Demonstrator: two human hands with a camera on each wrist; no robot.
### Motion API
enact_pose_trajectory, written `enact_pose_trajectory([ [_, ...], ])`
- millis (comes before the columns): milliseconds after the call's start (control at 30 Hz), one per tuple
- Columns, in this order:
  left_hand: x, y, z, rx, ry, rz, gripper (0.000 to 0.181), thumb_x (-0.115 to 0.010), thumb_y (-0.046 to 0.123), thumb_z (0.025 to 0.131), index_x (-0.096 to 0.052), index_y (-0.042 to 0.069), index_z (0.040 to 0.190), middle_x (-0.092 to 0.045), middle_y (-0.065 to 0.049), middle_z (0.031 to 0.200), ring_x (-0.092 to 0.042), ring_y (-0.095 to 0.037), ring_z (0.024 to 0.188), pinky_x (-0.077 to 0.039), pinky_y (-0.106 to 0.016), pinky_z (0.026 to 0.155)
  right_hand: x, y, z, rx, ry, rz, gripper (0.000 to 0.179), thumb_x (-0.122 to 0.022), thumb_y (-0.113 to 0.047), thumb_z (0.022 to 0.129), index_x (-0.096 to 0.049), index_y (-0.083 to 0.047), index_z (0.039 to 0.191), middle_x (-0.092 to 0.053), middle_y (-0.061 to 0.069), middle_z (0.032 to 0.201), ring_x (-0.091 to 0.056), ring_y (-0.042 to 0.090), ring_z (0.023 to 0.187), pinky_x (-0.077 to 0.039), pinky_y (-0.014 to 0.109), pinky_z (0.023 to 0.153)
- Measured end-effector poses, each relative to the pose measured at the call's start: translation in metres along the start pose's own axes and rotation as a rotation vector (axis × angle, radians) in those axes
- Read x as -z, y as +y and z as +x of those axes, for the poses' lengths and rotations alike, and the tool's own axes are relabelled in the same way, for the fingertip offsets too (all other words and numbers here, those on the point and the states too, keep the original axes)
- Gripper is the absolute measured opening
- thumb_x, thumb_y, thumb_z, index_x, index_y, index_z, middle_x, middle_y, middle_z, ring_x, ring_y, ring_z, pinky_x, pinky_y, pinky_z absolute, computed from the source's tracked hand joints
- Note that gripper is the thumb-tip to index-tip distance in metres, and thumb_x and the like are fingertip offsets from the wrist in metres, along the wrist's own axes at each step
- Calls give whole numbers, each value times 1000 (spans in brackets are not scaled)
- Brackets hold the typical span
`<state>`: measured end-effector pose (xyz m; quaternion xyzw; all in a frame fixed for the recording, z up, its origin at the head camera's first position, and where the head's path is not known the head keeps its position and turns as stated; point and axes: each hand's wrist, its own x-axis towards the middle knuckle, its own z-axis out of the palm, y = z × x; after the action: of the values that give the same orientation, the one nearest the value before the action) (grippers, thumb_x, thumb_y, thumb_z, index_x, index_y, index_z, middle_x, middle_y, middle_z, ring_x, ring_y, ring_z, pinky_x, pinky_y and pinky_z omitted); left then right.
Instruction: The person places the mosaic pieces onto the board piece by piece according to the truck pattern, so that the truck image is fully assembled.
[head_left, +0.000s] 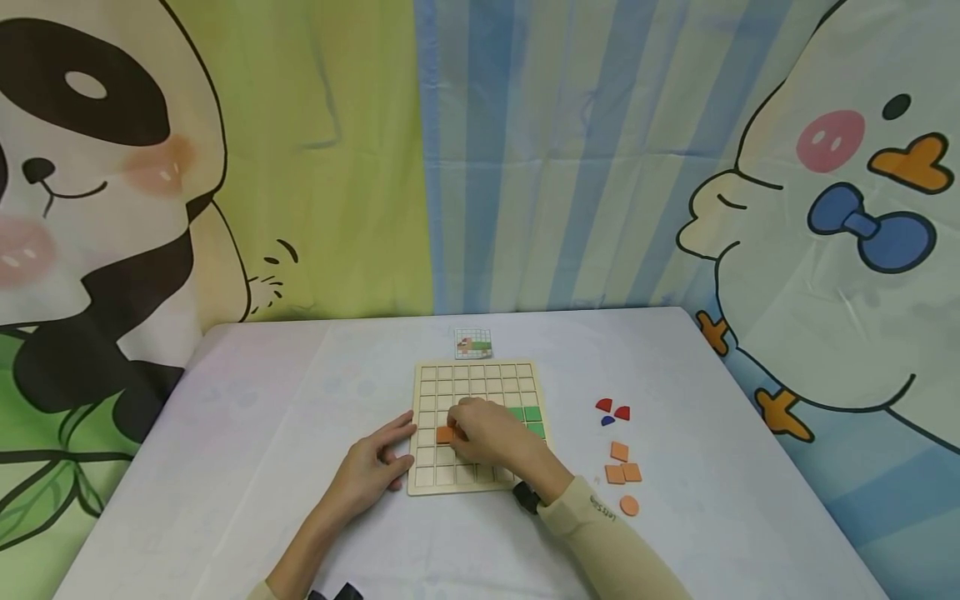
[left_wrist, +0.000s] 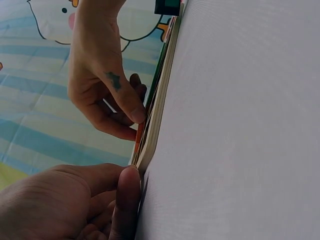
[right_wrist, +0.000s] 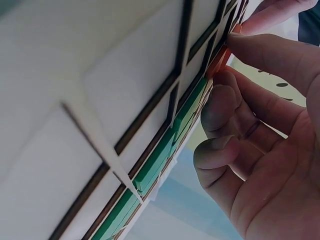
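A pale wooden grid board [head_left: 427, 475] lies on the white table, with green tiles [head_left: 532, 414] in cells at its right side. My right hand [head_left: 491, 433] reaches over the middle of the board, thumb and fingertips pinching at an orange square tile [head_left: 444, 435] in the left part of the grid. Close up in the right wrist view, the orange tile [right_wrist: 218, 62] lies low against the board by my thumb and fingertips. At the board's left edge, my left hand [head_left: 367, 468] touches the side with index finger and thumb. My right hand covers the middle cells.
Behind the board lies a small picture card [head_left: 473, 343]. To the right are red pieces [head_left: 622, 412], a blue piece [head_left: 607, 421], orange squares [head_left: 618, 451] and an orange round piece [head_left: 629, 505]. Printed curtains [head_left: 570, 167] hang beyond the table.
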<state>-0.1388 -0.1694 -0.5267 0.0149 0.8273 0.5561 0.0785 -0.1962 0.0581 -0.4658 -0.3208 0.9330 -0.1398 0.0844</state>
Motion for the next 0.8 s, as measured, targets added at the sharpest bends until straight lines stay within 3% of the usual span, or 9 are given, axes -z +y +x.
enact_pose_trajectory([
  [800, 0, -1, 0, 2, -2, 5, 56, -77, 4, 94, -63, 12, 148, -50, 8, 165, -62, -13, 58, -50, -23, 53, -1, 2, 1, 17, 13, -7, 16, -74, -20, 99, -77, -9, 110, -62, -5, 84, -50, 6, 73, -45, 19, 64],
])
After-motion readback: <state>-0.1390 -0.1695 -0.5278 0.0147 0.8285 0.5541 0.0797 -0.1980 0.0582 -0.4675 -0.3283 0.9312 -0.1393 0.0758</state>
